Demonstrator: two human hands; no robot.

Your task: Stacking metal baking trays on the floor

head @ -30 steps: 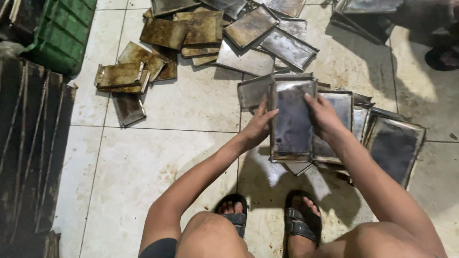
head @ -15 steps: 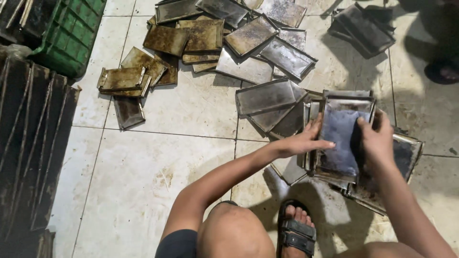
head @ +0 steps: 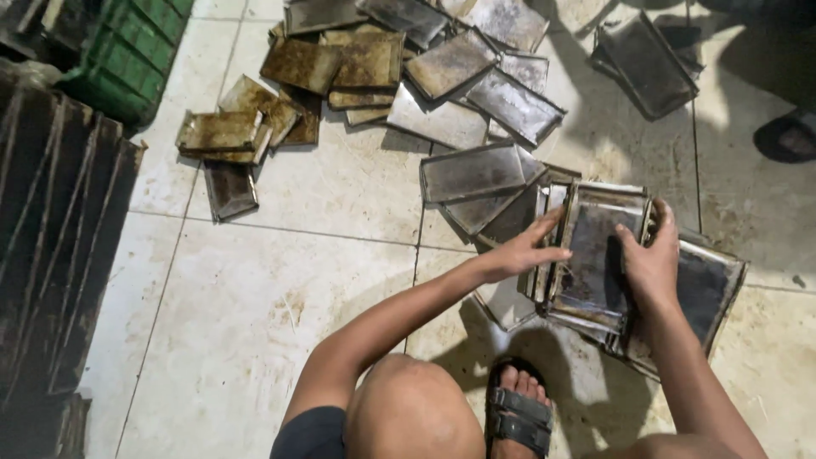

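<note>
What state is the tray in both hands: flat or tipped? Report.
Tipped: the metal tray leans on the stack, left hand and right hand gripping its sides.

Stained pale floor tiles (head: 297, 306), seemingly wet
</note>
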